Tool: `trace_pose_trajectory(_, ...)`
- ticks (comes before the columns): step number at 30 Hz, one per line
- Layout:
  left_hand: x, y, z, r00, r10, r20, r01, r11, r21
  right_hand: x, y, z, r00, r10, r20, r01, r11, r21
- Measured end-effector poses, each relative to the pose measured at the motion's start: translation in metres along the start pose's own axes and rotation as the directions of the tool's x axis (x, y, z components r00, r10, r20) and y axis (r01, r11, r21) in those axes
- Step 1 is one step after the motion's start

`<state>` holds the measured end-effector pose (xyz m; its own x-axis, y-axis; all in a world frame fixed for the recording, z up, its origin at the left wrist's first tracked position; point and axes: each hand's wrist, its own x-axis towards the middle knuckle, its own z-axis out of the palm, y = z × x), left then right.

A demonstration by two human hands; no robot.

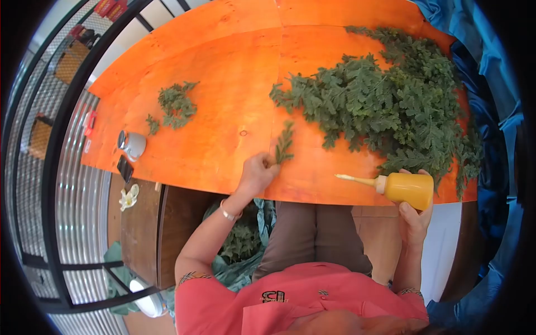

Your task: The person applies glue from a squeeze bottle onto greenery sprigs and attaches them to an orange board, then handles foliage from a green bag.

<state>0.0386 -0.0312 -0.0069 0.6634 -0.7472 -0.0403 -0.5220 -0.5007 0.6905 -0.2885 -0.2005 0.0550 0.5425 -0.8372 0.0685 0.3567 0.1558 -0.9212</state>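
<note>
Between the pinched fingers of my left hand (260, 172) is a small green artificial sprig (284, 143), its leaves pointing up and away from me over the orange table (223, 106). My right hand (414, 218) wraps round a yellow squeeze bottle (410, 189) with a long nozzle. The bottle lies sideways in my grip near the table's front edge, its pale tip aimed left toward the sprig but apart from it. A large heap of green sprigs (385, 100) covers the right part of the table. A smaller pile of sprigs (177, 104) sits to the left.
A grey-white cup or jar (133, 146) and a dark phone (125, 168) are at the table's left edge. Black metal railing (64, 128) runs along the left. Under the table, a teal bag (243, 279) holds more greenery. Blue cloth (491, 84) hangs on the right.
</note>
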Motion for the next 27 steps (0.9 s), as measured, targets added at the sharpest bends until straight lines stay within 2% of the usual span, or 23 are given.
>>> trace_pose_trajectory(2,-0.034,-0.002,0.004,0.977,-0.179,0.117,0.209,0.914,-0.347,-0.002,0.007,-0.003,1.000,0.007,0.001,-0.007,1.000,0.000)
trace_pose_trajectory(4,-0.052,0.016,0.008,0.916,-0.260,0.305,0.397,0.694,-0.601,-0.001,0.013,-0.004,1.000,0.011,0.016,-0.011,1.000,-0.004)
trace_pose_trajectory(7,-0.072,0.049,0.018,0.876,-0.303,0.376,0.483,0.537,-0.692,-0.002,0.022,-0.005,1.000,-0.014,0.024,0.013,0.999,0.038)
trace_pose_trajectory(8,-0.086,0.050,0.016,0.909,-0.231,0.348,0.418,0.527,-0.740,-0.003,0.022,-0.006,0.999,-0.026,0.019,0.025,0.999,0.037)
trace_pose_trajectory(9,-0.097,0.047,0.014,0.986,-0.124,0.115,0.169,0.771,-0.614,-0.004,0.021,-0.009,0.999,-0.038,0.011,0.038,0.999,0.037)
trace_pose_trajectory(10,-0.107,0.041,0.011,0.995,0.054,-0.085,-0.082,0.920,-0.384,-0.006,0.022,-0.011,0.999,-0.051,0.000,0.051,0.998,0.038)
trace_pose_trajectory(11,-0.112,0.034,0.007,0.934,0.276,-0.226,-0.301,0.950,-0.086,-0.007,0.023,-0.014,0.999,-0.052,-0.006,0.052,0.998,0.038)
trace_pose_trajectory(12,-0.112,0.028,-0.001,0.873,0.389,-0.295,-0.371,0.921,0.119,-0.007,0.023,-0.017,0.999,-0.053,-0.011,0.053,0.998,0.036)
trace_pose_trajectory(15,-0.097,0.024,0.006,0.790,0.499,-0.356,-0.433,0.866,0.251,-0.008,0.025,-0.013,0.999,-0.043,-0.026,0.043,0.999,0.018)
trace_pose_trajectory(16,-0.095,0.020,0.015,0.836,0.465,-0.291,-0.441,0.885,0.148,-0.007,0.025,-0.009,0.999,-0.039,-0.030,0.039,0.999,0.009)
trace_pose_trajectory(19,-0.075,0.026,0.027,0.806,0.557,-0.199,-0.456,0.800,0.390,-0.002,0.027,0.004,0.999,-0.039,-0.002,0.039,0.999,0.022)
trace_pose_trajectory(23,-0.050,0.020,0.024,0.857,0.481,-0.185,-0.399,0.847,0.351,0.008,0.024,0.013,0.999,-0.033,0.024,0.034,0.999,-0.024)
trace_pose_trajectory(27,-0.019,0.018,0.019,0.754,0.631,-0.181,-0.548,0.757,0.357,0.018,0.023,0.019,0.999,-0.036,0.005,0.036,0.999,-0.030)
